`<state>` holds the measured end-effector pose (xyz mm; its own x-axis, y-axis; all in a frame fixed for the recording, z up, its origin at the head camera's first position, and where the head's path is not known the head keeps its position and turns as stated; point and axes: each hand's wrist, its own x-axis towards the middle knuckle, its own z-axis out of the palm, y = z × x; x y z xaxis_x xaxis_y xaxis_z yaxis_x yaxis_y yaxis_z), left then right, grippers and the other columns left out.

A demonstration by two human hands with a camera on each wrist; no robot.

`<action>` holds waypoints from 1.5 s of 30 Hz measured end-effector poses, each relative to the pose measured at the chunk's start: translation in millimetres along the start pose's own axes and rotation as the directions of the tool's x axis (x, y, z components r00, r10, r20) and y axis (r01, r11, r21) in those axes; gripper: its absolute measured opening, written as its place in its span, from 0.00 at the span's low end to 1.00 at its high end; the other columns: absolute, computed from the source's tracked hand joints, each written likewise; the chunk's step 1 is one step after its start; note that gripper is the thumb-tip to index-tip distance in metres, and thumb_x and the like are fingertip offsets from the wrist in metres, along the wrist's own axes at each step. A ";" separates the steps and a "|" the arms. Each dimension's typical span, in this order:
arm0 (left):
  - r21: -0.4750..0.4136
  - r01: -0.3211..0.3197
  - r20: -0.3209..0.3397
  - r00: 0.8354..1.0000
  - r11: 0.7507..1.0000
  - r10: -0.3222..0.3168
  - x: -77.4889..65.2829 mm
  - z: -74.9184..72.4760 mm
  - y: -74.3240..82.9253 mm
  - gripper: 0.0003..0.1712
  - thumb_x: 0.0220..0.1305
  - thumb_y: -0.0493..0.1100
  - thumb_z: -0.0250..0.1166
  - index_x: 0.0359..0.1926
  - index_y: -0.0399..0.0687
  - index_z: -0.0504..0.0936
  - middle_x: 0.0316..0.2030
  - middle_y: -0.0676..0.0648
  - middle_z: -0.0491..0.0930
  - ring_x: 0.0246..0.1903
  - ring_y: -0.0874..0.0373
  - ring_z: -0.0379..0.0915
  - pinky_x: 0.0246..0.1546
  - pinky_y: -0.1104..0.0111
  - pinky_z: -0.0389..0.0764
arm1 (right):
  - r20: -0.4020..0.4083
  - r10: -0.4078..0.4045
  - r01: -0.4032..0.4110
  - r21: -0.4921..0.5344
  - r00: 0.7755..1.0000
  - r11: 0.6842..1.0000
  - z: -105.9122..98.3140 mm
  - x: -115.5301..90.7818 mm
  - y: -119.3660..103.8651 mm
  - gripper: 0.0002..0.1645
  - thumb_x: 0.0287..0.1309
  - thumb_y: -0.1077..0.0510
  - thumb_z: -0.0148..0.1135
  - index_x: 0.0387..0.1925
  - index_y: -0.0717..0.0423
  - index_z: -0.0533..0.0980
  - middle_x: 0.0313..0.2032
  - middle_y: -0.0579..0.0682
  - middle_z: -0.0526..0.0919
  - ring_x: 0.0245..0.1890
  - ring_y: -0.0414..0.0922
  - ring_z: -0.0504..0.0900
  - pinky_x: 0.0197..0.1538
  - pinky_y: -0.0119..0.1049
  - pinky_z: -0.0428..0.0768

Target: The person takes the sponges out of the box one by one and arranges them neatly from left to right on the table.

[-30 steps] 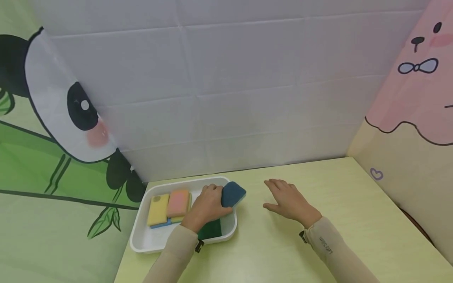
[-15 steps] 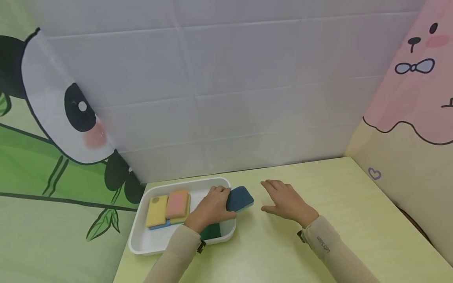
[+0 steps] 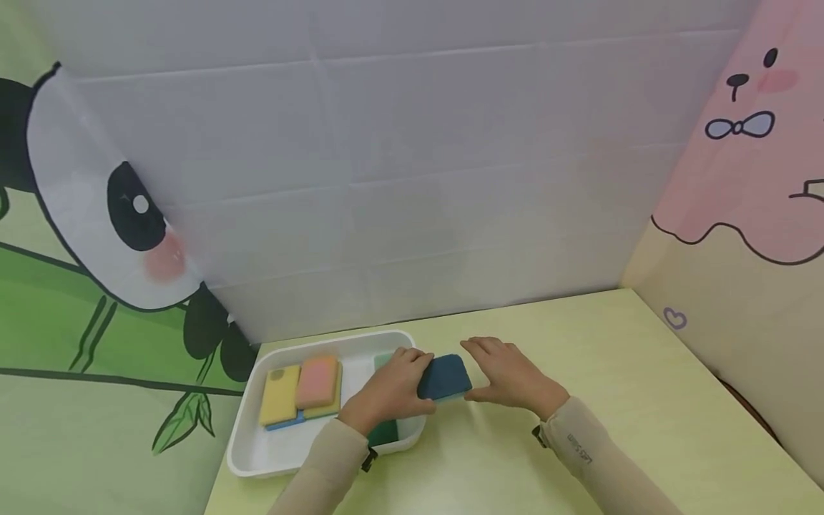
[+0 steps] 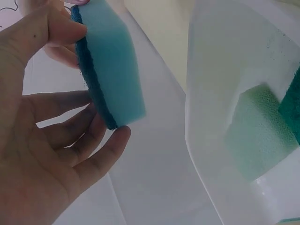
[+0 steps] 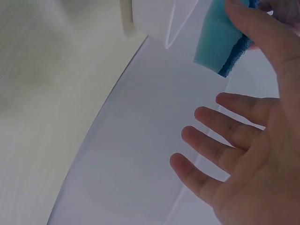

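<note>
A blue sponge (image 3: 445,377) with a dark scouring side and a light blue foam side (image 4: 115,61) is held up just past the right end of the white tray (image 3: 254,468). My left hand (image 3: 393,386) grips its left edge between thumb and fingers. On the other side, my right hand (image 3: 515,375) has its fingers spread and straight, with the thumb right at the sponge's near right corner. In the right wrist view the right fingers (image 5: 201,140) stand apart from the sponge (image 5: 220,40), while the thumb overlaps it.
Inside the tray lie a yellow sponge (image 3: 280,393), a pink-and-orange sponge (image 3: 318,381) stacked on another, and a dark green one (image 3: 384,433) partly behind the left wrist. A pale green sponge (image 4: 262,131) is there too. The yellow table (image 3: 566,322) meets a white wall cloth behind.
My left hand has carried the blue sponge rightward and toward me, out over the tray's right rim. My right hand has come slightly left, its thumb now at the sponge.
</note>
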<state>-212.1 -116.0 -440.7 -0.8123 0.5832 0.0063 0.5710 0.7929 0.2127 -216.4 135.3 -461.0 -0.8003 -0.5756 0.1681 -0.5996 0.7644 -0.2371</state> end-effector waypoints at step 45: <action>-0.031 0.003 0.014 1.000 1.000 -0.002 -8.2 13.9 -15.6 0.46 0.55 0.52 0.68 0.73 0.40 0.65 0.67 0.43 0.66 0.67 0.47 0.59 0.59 0.56 0.72 | 0.061 -0.013 0.010 0.057 0.998 0.998 11.6 6.9 13.6 0.50 0.46 0.36 0.77 0.66 0.57 0.71 0.58 0.51 0.78 0.57 0.51 0.75 0.59 0.54 0.70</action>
<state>-212.7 -130.6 -457.6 -0.8118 0.5839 -0.0082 0.5648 0.7886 0.2431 -229.9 138.3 -474.1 -0.7904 -0.6021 0.1124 -0.6057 0.7411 -0.2896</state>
